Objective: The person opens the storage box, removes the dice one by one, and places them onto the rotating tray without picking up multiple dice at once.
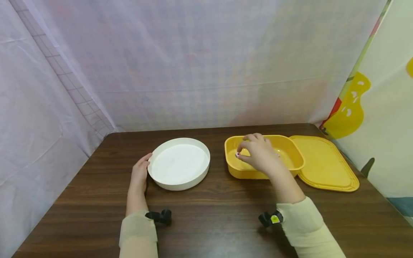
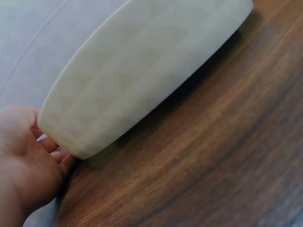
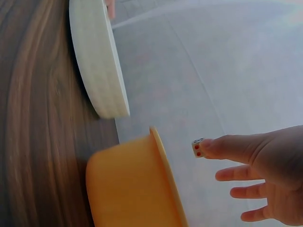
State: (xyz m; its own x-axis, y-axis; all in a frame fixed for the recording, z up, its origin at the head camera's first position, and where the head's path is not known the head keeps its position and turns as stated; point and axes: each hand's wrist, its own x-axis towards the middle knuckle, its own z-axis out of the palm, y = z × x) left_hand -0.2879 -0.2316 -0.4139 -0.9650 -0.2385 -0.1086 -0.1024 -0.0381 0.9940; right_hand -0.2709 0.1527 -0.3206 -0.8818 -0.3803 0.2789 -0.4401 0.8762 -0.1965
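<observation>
Over the yellow tub, my right hand pinches a small white die between thumb and index finger. Red and dark pips show on the die in the right wrist view, where the other fingers spread away from it. Part of the tub's inside is hidden behind this hand. My left hand lies along the left side of a round white tray, fingers against its outer wall. From the left wrist view, the fingers reach around the tray's patterned side with the palm turned toward it.
A yellow lid lies flat at the right, partly beneath the tub's edge. All of it rests on a dark wooden table. White curtains hang close behind the table and along the left.
</observation>
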